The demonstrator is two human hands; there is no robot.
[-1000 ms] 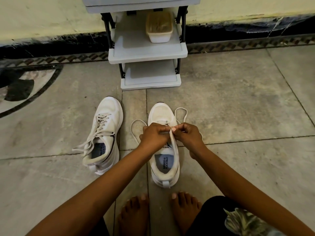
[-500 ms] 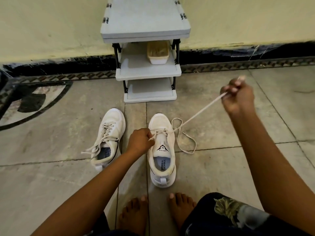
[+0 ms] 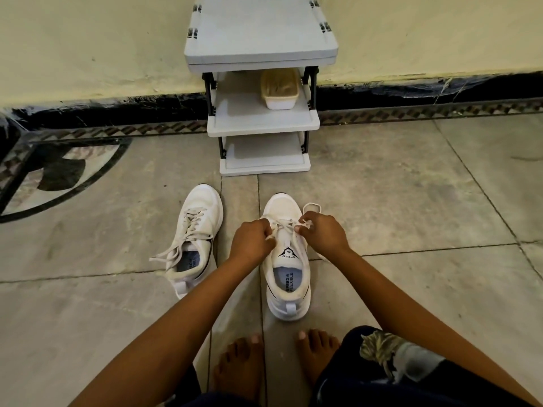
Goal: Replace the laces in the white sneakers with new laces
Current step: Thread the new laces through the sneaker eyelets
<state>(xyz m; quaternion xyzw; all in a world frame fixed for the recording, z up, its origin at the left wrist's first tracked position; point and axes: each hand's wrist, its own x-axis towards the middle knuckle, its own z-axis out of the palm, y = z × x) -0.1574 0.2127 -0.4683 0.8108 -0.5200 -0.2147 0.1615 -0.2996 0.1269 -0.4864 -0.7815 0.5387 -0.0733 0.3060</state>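
centre sneaker (image 3: 289,271) stands upright on the tiled floor (image 3: 411,207), mid-frame. long axis runs up-down in the picture, toe toward the top and the rack, heel tab toward the person's bare feet (image 3: 239,365). white upper, black logo on the tongue, pale blue printed insole. lace (image 3: 283,223) is white and flat, crossing only the eyelets nearest the toe, with the tongue showing below them. left hand (image 3: 252,240) sits at the shoe's left edge, fingers curled, pinching one lace end. right hand (image 3: 323,235) sits at the shoe's right edge, thumb and fingers pinching the other strand; a slack loop of it shows just above that hand. the laced crossing lies between the two hands. other sneaker (image 3: 194,239) sits to the left, apart, toe up-frame and tilted a little right, fully laced, loose ends trailing to lower left. grey shelf rack (image 3: 258,51) stands against the wall at top centre, with a small tub (image 3: 279,89) on its middle shelf.
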